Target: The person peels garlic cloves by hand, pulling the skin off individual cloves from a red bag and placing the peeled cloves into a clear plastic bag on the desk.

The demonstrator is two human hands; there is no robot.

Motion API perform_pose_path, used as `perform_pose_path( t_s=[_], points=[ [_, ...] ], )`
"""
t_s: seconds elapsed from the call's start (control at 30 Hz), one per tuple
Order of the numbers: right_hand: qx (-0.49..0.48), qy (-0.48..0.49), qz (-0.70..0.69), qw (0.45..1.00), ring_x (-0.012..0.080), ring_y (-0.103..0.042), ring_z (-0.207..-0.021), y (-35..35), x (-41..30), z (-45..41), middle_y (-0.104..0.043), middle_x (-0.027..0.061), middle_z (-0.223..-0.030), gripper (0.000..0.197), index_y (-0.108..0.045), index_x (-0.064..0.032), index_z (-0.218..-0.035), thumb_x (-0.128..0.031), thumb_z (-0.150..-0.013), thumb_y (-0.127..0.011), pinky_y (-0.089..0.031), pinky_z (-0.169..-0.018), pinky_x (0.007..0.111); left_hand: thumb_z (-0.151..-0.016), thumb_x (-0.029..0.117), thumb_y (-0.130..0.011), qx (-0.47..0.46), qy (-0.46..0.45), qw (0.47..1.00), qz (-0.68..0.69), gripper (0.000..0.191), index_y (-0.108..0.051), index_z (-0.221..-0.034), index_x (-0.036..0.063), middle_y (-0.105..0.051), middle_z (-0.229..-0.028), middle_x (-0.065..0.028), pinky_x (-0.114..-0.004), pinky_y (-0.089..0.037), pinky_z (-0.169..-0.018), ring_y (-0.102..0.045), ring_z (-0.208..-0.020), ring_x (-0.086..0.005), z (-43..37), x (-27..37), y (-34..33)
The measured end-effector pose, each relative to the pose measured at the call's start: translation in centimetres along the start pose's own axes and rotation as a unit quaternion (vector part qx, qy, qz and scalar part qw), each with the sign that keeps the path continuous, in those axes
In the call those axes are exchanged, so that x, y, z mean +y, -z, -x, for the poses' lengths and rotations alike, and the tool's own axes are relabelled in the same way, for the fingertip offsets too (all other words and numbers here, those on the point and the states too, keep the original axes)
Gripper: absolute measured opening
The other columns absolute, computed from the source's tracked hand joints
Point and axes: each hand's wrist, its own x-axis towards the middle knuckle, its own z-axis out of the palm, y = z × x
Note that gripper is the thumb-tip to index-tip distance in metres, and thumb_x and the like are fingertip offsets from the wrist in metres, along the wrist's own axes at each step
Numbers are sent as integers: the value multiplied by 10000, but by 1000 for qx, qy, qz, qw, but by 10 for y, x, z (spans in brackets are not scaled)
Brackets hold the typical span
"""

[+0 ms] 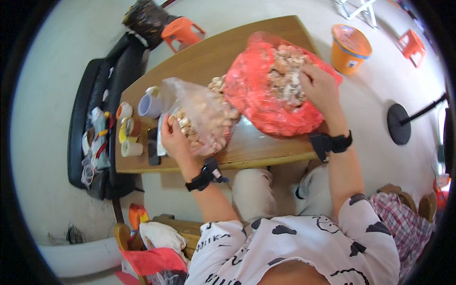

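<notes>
A red plastic bag point(245, 85) lies open on the wooden table point(199, 64), full of small pale and brownish pieces point(286, 76) that I cannot identify for certain. My right hand point(319, 87) is at the right side of these pieces, fingers bent in; whether it grips one is hidden. Left of the red bag lies a clear plastic bag point(194, 96) with similar cream-coloured pieces point(188, 130). At its left edge is my left hand point(174, 137), thumb and finger closed on a small pale piece point(171, 120). Some loose pieces point(216, 84) lie between the bags.
Cups point(149, 106), tape-like rolls point(131, 148) and a dark phone point(154, 146) occupy the table's left end. An orange bucket point(351, 50) stands beyond the right edge. A black sofa point(89, 142) is at left, an orange stool point(181, 32) behind the table, and a round stand base point(399, 124) at right.
</notes>
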Motion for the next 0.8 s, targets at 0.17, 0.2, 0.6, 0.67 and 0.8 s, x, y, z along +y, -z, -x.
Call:
perform_pose_path(
  t_s=[0.17, 0.2, 0.6, 0.67, 0.8],
  points=[
    [6, -34, 27, 999, 324, -572, -693, -9, 7, 3, -576, 147, -721, 155, -572, -32, -761, -181, -799, -556, -453, -602, 398, -868, 74, -511, 41, -13, 999, 7, 302, -534, -1158, -9, -575, -1072, -90, -267, -434, -790, -540, -889, -143, 14, -3, 3],
    [11, -35, 8, 999, 316, -575, -707, -7, 7, 1, -584, 141, -736, 146, -575, -32, -766, -175, -795, -561, -457, -616, 394, -870, 66, -505, 69, -25, 997, 30, 290, -537, -1148, -10, -576, -1052, -83, -262, -429, -790, -535, -887, -140, 16, 16, 1],
    [-60, 26, 67, 996, 307, -555, -863, -28, 29, -10, -586, 139, -865, 130, -589, -33, -842, -137, -766, -574, -449, -749, 399, -875, 60, -483, -364, -95, 901, 216, 287, -507, -1151, -17, -567, -1102, -147, -315, -419, -884, -548, -1021, -237, 90, 98, -145],
    [-95, 20, 97, 991, 310, -558, -865, -40, 30, -30, -587, 151, -864, 151, -594, -26, -848, -152, -768, -574, -450, -752, 404, -871, 75, -490, -339, -109, 918, 175, 300, -502, -1157, -16, -561, -1113, -172, -334, -422, -884, -550, -1029, -273, 85, 86, -146],
    [-217, 1, 196, 956, 324, -565, -868, -64, 47, -55, -590, 180, -861, 214, -604, -13, -872, -198, -767, -580, -451, -764, 418, -844, 99, -514, -306, -178, 933, 64, 339, -500, -1162, -16, -507, -1183, -219, -389, -387, -926, -492, -1094, -350, 83, 80, -143]
  ],
)
